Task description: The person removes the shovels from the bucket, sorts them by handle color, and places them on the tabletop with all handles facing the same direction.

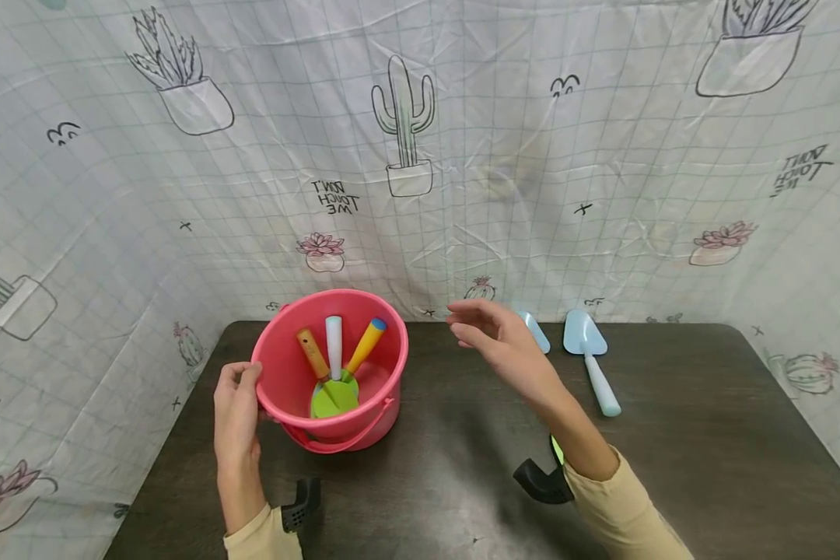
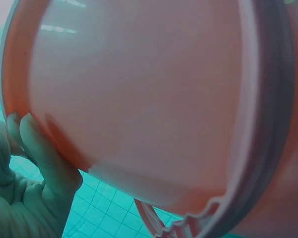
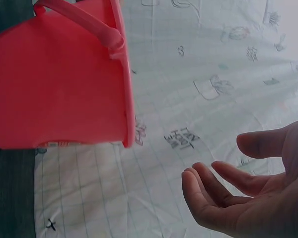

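Note:
My left hand (image 1: 234,408) grips the left rim of a red bucket (image 1: 385,424), also seen close up in the left wrist view as a wall (image 2: 139,99). Inside it stand a wooden handle (image 1: 313,354), a white handle (image 1: 334,346) and a yellow handle (image 1: 367,344) with a blue end, leaning apart. A green tool head (image 1: 336,398) lies low among them. My right hand (image 1: 507,342) hovers right of the bucket, fingers loosely bent, holding nothing; the right wrist view shows a gap between thumb and fingers (image 3: 208,198).
Right of my right hand lies a trowel (image 1: 585,336) with a light blue blade and pale handle. Another light blue blade (image 1: 534,332) is partly hidden behind that hand. The dark table (image 1: 434,482) meets a patterned cloth (image 1: 504,194) at the back and sides.

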Motion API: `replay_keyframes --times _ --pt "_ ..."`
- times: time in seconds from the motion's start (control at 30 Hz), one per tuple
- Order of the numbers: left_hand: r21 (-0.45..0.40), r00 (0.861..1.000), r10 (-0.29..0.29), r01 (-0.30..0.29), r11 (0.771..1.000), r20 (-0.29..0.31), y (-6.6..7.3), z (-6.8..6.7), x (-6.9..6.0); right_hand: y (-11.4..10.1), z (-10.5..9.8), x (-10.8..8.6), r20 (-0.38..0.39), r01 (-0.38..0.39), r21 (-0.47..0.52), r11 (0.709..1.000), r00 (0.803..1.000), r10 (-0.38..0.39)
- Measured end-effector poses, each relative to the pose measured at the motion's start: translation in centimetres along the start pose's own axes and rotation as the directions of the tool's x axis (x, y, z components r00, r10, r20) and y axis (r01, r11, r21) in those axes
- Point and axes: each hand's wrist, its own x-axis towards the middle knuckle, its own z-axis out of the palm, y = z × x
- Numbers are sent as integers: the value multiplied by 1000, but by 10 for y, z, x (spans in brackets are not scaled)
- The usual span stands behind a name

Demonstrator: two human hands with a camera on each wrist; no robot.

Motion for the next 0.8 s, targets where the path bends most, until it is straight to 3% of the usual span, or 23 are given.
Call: replay_keyframes --times 0.27,0.6,0.8 --pt "8 1000 -3 3 1000 -5 1 -1 0 -7 28 18 39 52 -40 998 998 -50" --pt "6 1000 -3 3 1000 -1 1 -1 2 -16 72 40 78 -64 -5 998 995 64" --pt "13 1000 -7 7 1000 -3 2 0 1 -10 100 52 83 -114 21 993 990 112"
